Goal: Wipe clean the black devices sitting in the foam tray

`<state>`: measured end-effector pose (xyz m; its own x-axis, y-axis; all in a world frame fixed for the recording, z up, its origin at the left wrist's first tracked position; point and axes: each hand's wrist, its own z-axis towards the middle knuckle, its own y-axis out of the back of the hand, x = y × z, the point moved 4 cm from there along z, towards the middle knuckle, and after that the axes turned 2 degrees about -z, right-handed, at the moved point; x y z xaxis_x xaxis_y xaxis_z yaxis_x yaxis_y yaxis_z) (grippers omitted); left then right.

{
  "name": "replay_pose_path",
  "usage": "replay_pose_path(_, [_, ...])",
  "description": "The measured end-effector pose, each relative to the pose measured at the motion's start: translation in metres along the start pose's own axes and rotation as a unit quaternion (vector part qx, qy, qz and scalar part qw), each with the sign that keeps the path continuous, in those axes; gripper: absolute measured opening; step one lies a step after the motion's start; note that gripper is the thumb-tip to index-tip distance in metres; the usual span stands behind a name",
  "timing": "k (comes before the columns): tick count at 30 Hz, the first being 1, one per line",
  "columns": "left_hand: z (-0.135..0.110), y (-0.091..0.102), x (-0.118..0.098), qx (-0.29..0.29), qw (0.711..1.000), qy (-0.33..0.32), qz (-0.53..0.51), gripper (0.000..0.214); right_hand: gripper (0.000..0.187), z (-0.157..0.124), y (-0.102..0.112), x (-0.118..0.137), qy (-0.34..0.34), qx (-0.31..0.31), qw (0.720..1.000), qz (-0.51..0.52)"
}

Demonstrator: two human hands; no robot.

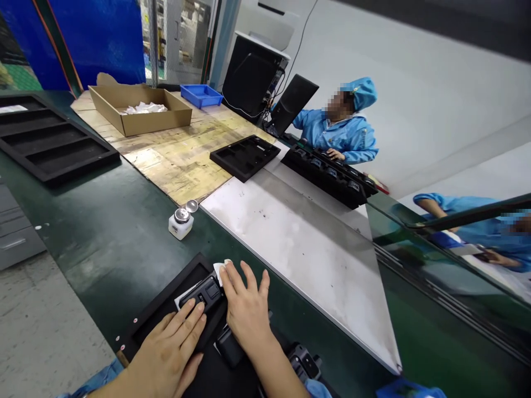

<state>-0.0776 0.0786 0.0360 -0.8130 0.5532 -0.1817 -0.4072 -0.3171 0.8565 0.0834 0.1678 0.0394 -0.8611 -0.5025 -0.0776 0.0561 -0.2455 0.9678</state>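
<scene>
A black handheld device with a small lit display (203,296) lies over a black foam tray (155,315), with a white edge showing beneath it. The fingers of my left hand (172,345) lie flat across its near end, thumb apart. At the device's far end, my right hand (248,307) pinches a white wipe (219,272) against it; the other fingers are spread. Partly hidden below my right wrist is another black device (230,345). Right of that forearm sits a further black device (306,362). A white pump bottle (181,223) with its metal lid flipped up stands beyond the tray.
A cardboard box (157,121) of white wipes and a blue bin (201,95) stand at the back. Black foam trays (53,138) lie left. A white board (307,265) runs along the right. Two co-workers in blue (332,132) sit across, near a row of devices (332,172).
</scene>
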Motion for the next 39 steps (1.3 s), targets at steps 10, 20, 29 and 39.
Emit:
replay_pose_path(10, [-0.003, -0.004, -0.001, 0.045, 0.999, -0.01, 0.016, 0.041, 0.054, -0.005, 0.014, -0.015, 0.118, 0.075, 0.99, -0.013])
replay_pose_path(20, [-0.001, -0.002, -0.001, 0.01, 1.0, 0.009, -0.014, 0.038, 0.053, -0.008, 0.012, -0.018, 0.112, 0.14, 0.984, -0.009])
replay_pose_path(29, [-0.001, 0.0, 0.0, 0.003, 1.0, 0.013, -0.021, 0.034, 0.061, -0.001, 0.002, 0.002, 0.014, 0.093, 0.995, 0.014])
replay_pose_path(39, [-0.002, -0.004, 0.001, 0.021, 0.999, 0.019, -0.043, 0.033, 0.036, -0.025, 0.002, 0.015, -0.002, -0.096, 0.995, -0.022])
